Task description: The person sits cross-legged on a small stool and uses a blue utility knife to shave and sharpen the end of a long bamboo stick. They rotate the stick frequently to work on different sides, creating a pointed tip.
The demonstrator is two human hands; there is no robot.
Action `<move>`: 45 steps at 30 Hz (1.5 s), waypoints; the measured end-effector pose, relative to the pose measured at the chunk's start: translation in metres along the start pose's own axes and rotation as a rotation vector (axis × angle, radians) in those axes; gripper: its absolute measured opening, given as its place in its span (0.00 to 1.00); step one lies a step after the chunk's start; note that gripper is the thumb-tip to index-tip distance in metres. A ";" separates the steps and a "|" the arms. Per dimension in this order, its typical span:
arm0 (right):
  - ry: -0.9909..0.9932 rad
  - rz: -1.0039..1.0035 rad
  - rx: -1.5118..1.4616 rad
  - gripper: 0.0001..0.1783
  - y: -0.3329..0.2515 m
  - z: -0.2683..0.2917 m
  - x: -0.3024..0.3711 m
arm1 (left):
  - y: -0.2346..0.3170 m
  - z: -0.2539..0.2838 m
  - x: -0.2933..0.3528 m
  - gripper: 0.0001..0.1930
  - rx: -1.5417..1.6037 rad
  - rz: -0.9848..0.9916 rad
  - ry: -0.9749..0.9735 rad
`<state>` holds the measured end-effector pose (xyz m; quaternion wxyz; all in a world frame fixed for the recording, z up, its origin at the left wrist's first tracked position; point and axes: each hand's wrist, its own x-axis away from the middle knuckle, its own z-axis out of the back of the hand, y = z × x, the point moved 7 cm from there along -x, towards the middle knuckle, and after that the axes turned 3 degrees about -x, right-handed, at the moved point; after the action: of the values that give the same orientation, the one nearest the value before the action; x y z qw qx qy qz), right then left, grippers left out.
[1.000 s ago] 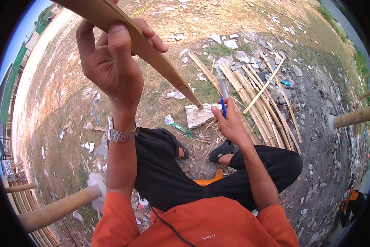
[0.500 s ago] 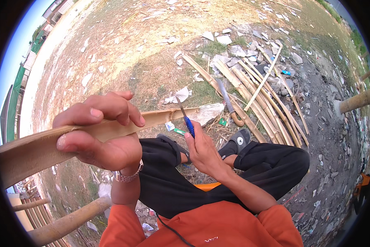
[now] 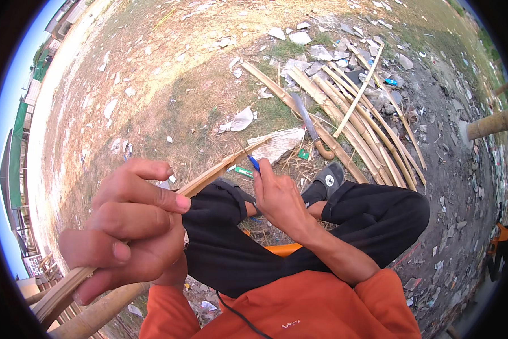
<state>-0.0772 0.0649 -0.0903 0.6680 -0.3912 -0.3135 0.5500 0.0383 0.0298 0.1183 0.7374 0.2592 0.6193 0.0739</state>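
At the far left, the left hand (image 3: 135, 220) had its fingers curled loosely around a split bamboo strip (image 3: 211, 174), one end of which stuck out beyond the hand toward the lower left. From those fingers the strip's long axis ran up and to the right, away from the body and between the knees, to a tip lying over a pale wooden block (image 3: 282, 144) on the ground. A green-handled tool (image 3: 243, 171) lay just below it. The blue-handled knife (image 3: 254, 163) crossed the strip close to that tip, so the right hand (image 3: 282, 198), its fingers closed about the handle, was much the nearer to the far end; whether the blade bit could not be told. Small white lettering marked the orange shirt (image 3: 231, 308), and a round star badge the right shoe (image 3: 329, 179). Farther right lay a curved-handled blade (image 3: 304, 116) and a row of bamboo strips (image 3: 352, 133), with no writing discernible on either.
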 end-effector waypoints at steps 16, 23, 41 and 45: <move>-0.052 -0.111 0.133 0.10 0.041 -0.006 0.000 | -0.006 0.001 -0.002 0.30 0.220 -0.093 -0.108; -0.054 -0.083 -0.041 0.10 0.011 0.000 0.005 | -0.009 0.004 -0.004 0.31 0.236 -0.070 -0.110; -0.006 -0.220 0.095 0.10 0.106 -0.036 -0.012 | -0.007 -0.001 0.006 0.30 0.166 -0.061 -0.062; 0.055 -0.139 0.045 0.10 0.112 -0.040 -0.014 | -0.004 -0.003 0.005 0.30 0.175 -0.092 -0.076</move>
<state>-0.1009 0.0540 -0.2066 0.7214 -0.3685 -0.3090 0.4983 0.0357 0.0295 0.1122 0.7376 0.2967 0.6061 -0.0242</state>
